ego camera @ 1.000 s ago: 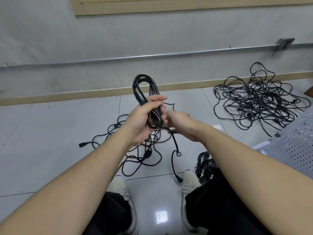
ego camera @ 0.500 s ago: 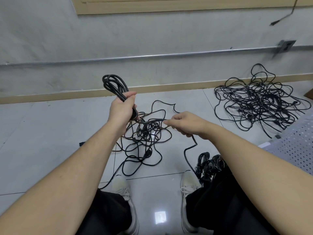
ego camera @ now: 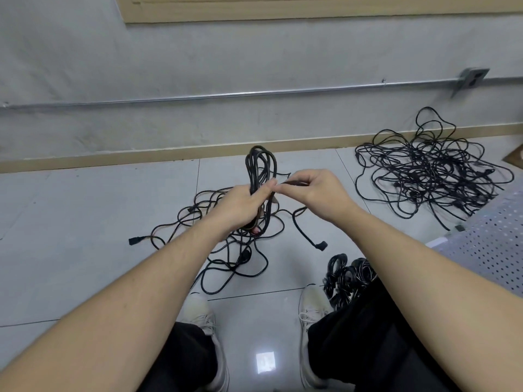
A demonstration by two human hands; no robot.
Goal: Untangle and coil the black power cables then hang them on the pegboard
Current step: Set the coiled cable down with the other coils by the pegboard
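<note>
My left hand (ego camera: pixel 240 206) grips a coil of black power cable (ego camera: pixel 260 168) around its middle; the loops stand up above my fist. My right hand (ego camera: pixel 317 193) pinches the free strand of the same cable (ego camera: pixel 291 182) right beside the coil. That strand hangs down to a plug (ego camera: pixel 321 246) above the floor. Under my hands a loose tangle of black cable (ego camera: pixel 226 250) lies on the tiles. A larger tangled pile (ego camera: pixel 430 171) lies at the right near the wall. Coiled cables (ego camera: pixel 348 275) rest by my right knee.
A white perforated pegboard (ego camera: pixel 492 244) lies at the right edge. My shoes (ego camera: pixel 311 309) and black trousers fill the bottom of the view. A grey wall with a metal conduit (ego camera: pixel 254 94) and wooden skirting runs along the back.
My left hand has swung the coil back from the left to the centre. My right hand has risen and brought the free strand up against the coil.
</note>
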